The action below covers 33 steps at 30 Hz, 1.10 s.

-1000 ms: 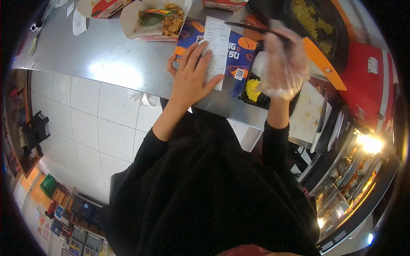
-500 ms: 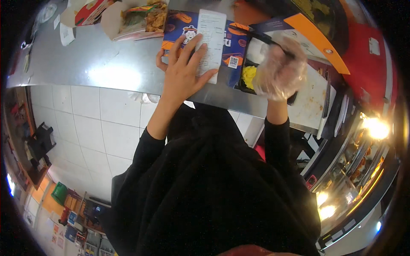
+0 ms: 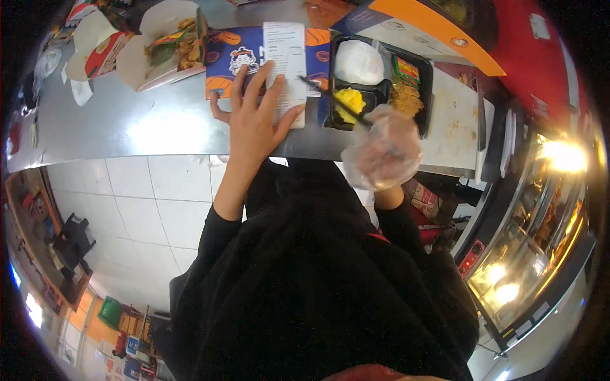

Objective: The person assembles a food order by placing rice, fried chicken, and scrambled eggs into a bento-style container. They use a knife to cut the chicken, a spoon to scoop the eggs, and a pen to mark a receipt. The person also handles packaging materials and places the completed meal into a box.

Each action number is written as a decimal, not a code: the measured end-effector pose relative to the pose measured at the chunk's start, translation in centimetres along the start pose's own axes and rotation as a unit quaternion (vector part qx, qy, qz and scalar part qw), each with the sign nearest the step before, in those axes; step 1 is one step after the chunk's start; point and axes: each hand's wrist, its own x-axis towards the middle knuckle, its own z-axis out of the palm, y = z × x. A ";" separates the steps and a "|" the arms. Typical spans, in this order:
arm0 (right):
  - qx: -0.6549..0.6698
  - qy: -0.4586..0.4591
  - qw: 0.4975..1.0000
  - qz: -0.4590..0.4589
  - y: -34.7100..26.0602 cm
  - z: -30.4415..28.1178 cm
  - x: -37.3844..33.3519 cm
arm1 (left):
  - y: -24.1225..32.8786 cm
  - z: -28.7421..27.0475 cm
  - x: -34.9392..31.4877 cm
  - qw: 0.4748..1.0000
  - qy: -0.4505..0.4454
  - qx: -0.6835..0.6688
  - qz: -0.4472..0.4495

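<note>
My left hand (image 3: 254,120) lies flat, fingers spread, on a white paper slip (image 3: 284,63) that rests on a blue and orange printed box (image 3: 236,58) on the steel counter (image 3: 127,127). My right hand (image 3: 383,154), inside a clear plastic glove, grips a thin dark utensil (image 3: 333,100) whose tip reaches over a black sectioned meal tray (image 3: 380,82). The tray holds white rice, a yellow portion and brown fried bits.
An open cardboard food box (image 3: 166,46) with fried food and a red and white carton (image 3: 95,47) stand at the counter's far left. An orange-edged warmer (image 3: 432,32) sits behind the tray. A lit glass display case (image 3: 540,241) is at the right, white floor tiles below.
The view has shifted, so counter and hands sit lower in the picture. My gloved right hand has dropped from above the tray to its near edge. The left hand stays on the slip.
</note>
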 end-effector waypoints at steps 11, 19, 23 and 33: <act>-0.076 0.053 0.992 0.080 1.3 2.4 2.7 | 0.1 0.3 -0.3 0.999 0.010 0.033 -0.014; -0.055 -0.001 0.998 0.023 1.0 1.9 2.0 | -0.2 0.7 -0.4 0.999 0.020 -0.025 -0.020; -0.049 0.011 0.998 0.037 1.1 2.2 1.6 | -0.1 0.5 -0.3 1.000 0.019 -0.009 -0.009; -0.035 0.031 0.998 0.045 0.6 2.3 1.3 | -0.4 0.9 -0.4 0.999 0.031 -0.018 -0.009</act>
